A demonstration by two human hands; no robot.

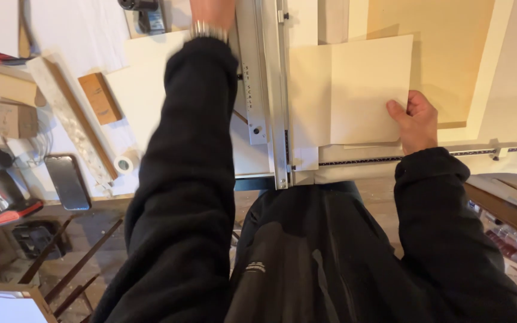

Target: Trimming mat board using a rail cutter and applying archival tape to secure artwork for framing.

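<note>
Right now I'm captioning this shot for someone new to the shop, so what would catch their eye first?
The cream mat board at centre, pinned flat by the right hand against the cutter's metal rail. Next, the left hand stretched to the rail's far top end, its grip cut off by the frame. At left lie a tape roll and a small brown box.

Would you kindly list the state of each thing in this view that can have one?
Cream board: flat on the cutter, tucked under the rail, held at its right edge.
Cutter rail: down across the board.
Right hand: gripping the board's edge.
Left hand: reaching up along the rail, mostly out of frame.
Tape roll: lying on its side.
Phone: screen dark, lying flat.
</note>
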